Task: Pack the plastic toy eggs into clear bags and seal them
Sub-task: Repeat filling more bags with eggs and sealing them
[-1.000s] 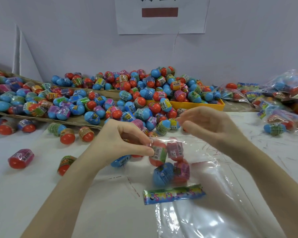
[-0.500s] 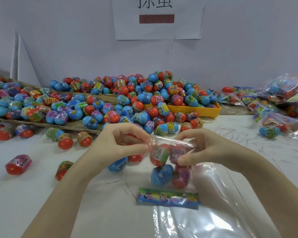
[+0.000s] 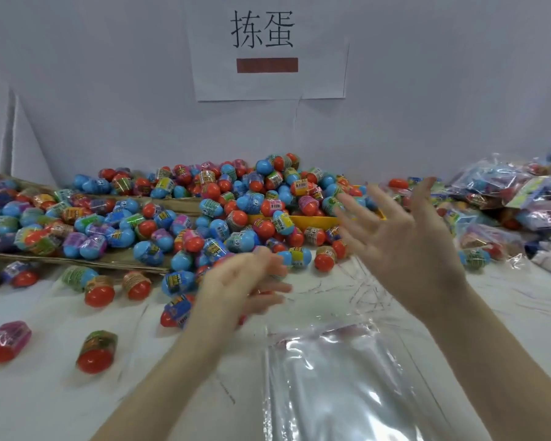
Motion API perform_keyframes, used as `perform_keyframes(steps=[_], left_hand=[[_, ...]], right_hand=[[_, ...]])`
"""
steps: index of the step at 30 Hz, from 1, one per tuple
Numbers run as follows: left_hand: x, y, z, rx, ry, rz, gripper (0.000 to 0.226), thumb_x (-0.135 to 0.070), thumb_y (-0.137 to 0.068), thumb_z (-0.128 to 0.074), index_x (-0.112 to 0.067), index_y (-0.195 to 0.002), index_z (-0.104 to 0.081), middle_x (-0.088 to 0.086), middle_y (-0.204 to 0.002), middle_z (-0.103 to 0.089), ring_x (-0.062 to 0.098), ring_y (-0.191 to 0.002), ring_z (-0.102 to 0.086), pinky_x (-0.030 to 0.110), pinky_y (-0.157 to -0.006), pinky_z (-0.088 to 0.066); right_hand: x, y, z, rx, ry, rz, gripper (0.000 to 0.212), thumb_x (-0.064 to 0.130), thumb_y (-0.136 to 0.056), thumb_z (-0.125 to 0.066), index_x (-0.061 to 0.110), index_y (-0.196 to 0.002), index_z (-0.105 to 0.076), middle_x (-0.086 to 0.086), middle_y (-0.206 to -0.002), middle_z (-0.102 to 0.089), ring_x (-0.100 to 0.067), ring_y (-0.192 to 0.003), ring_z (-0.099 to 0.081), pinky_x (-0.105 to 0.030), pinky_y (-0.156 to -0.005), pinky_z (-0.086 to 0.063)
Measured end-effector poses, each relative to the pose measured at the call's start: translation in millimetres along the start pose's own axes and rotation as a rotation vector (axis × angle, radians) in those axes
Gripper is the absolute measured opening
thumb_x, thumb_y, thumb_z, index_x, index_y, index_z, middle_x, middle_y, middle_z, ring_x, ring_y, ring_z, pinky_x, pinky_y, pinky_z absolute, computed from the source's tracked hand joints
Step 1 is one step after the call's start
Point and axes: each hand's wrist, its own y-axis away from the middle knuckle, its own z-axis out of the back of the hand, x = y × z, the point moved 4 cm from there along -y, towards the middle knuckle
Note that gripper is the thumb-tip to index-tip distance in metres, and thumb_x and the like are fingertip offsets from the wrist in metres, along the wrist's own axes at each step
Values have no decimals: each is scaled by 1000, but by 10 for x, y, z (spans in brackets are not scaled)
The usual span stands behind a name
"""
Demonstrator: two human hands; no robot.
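Above the near table edge, right hand (image 3: 404,243) is raised with palm toward the camera, fingers spread straight and motion-blurred; it holds nothing. Left hand (image 3: 245,284) sits lower, near the table, fingers loosely extended and also blurred. A trace of red shows at its fingers, but whether it touches an egg cannot be told; no firm grip is visible.

Count, hands: 2, both unclenched.

Stack of clear bags (image 3: 347,386): 1 stack, flat on the table (image 3: 45,402) below and between the hands, touched by neither. Sheet count not readable.

Loose eggs on the table left of the left arm: 2 nearest the camera, a pink-wrapped one (image 3: 5,342) and a green-wrapped one (image 3: 96,351), both with red ends. Three more lie further back in a row (image 3: 101,289), and two just beside the left wrist (image 3: 177,297).

Egg pile (image 3: 223,214): 1 large heap, blue and red shells with coloured wraps, far too many to count. It spreads over cardboard (image 3: 109,265) on the left and a yellow tray (image 3: 312,221) at centre.

Filled bags (image 3: 522,198): several, heaped at far right; exact number unclear.

Wall sign (image 3: 266,49): 1, two characters above one red bar.
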Motion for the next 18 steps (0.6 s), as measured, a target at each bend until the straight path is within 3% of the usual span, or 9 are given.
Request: perform_keyframes(steps=[2,4,7,11,14,16,18], left_hand=[[141,85,-247,150,62,122,35,-48,-59,-58,-20,-72,-76,0,-83,-74,13,-76,-71,22,-60,-56],[215,173,-407,301,192,180,48,-49,-61,-61,-14,-92,-72,4,-100,-72,16,-93,-69,26,-72,-56],[189,298,-485,471,340,237,30,-41,-78,-59,-18,-88,-77,5,-95,-73,15,-91,-69,26,-71,-56],[197,309,-492,489,142,145,8,-20,-78,-70,-20,-78,-77,2,-78,-74,9,-75,-70,14,-65,-51],[195,293,-452,445,117,122,14,-20,-66,-68,-10,-72,-76,7,-71,-72,13,-58,-67,15,-58,-51],[180,287,-438,413,108,119,11,-13,-69,-67,-9,-65,-76,7,-61,-69,13,-49,-63,15,-52,-50],[132,283,-414,353,70,83,23,-6,-77,-62,-14,-58,-74,3,-51,-63,11,-40,-57,14,-43,-43]], right_hand=[[-177,76,-245,190,-164,-62,82,70,-77,-33,18,-140,-31,-8,-133,-52,-20,-118,-54,-32,-95,-48],[-315,136,-393,276,-220,-129,81,71,-75,-34,18,-136,-35,-7,-130,-55,-19,-116,-56,-30,-96,-46],[-395,154,-462,304,-332,-196,79,72,-78,-34,15,-132,-42,-9,-127,-58,-22,-116,-56,-32,-96,-46],[-415,126,-418,302,-408,-180,77,69,-77,-32,15,-131,-44,-13,-127,-58,-26,-118,-54,-37,-96,-45],[-416,129,-412,326,-361,-132,76,67,-76,-32,16,-131,-45,-11,-127,-58,-25,-117,-55,-34,-96,-46],[-380,117,-406,316,-241,-87,71,65,-76,-34,16,-124,-50,-9,-120,-63,-22,-112,-59,-31,-92,-49],[-333,94,-356,244,92,31,59,61,-76,-42,17,-112,-60,-4,-104,-70,-16,-95,-67,-26,-78,-55]])
